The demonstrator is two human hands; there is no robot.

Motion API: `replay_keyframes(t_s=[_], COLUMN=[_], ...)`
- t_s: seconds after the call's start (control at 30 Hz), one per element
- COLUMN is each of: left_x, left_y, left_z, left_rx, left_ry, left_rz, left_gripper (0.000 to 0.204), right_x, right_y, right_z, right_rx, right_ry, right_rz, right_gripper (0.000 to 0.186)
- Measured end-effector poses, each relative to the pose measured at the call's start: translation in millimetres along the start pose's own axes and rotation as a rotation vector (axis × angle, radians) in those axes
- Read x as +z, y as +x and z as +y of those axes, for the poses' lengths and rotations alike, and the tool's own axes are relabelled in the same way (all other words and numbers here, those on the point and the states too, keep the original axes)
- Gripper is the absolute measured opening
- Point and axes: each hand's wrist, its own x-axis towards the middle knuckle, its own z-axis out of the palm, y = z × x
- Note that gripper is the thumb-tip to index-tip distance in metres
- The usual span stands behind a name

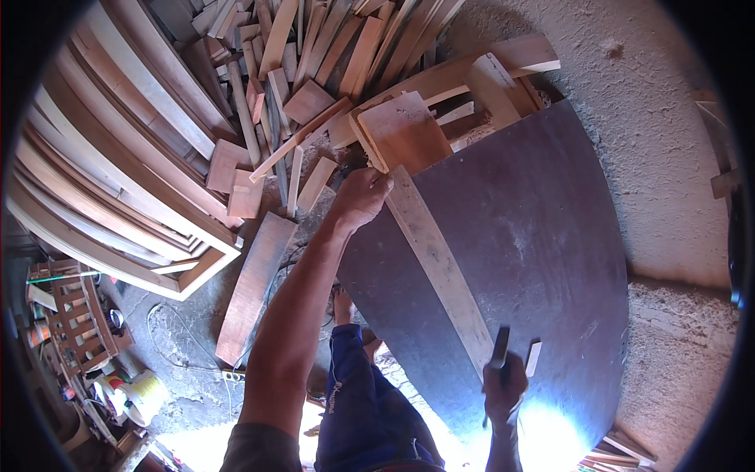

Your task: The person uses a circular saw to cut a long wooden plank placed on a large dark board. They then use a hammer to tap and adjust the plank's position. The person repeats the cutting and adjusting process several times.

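Note:
A long pale plank (432,252) lies along a large dark purple-brown board (550,236). At the plank's far end, my left hand (363,197) is closed, fingertips at the plank's corner beside a reddish wood block (405,130); what it pinches is hidden. My right hand (506,385), near the plank's near end, grips a dark elongated tool (501,342) that I cannot make out further. A small pale wooden piece (533,358) lies on the board just right of it.
Timber offcuts (330,47) are piled beyond, and curved-looking frames (118,157) are stacked left. A loose reddish plank (255,287), a cable (181,362), a white bucket (145,401) and a wooden crate-like object (79,322) are on the floor. A rough wall (645,197) borders the board.

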Motion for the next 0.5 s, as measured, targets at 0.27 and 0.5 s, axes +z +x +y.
replay_keyframes(t_s=[0.27,0.5], left_x=[-2,1], left_y=[6,-1], left_z=[-7,-2], left_rx=[0.000,0.048], left_ry=[0.011,-0.037], left_rz=[-0.049,0.035], left_gripper=[0.032,0.036], right_x=[100,118], right_y=[118,150], right_z=[-68,-84], right_rx=[-0.284,-0.321], right_ry=[0.134,-0.019], right_rz=[-0.054,-0.040], right_gripper=[0.052,0.044])
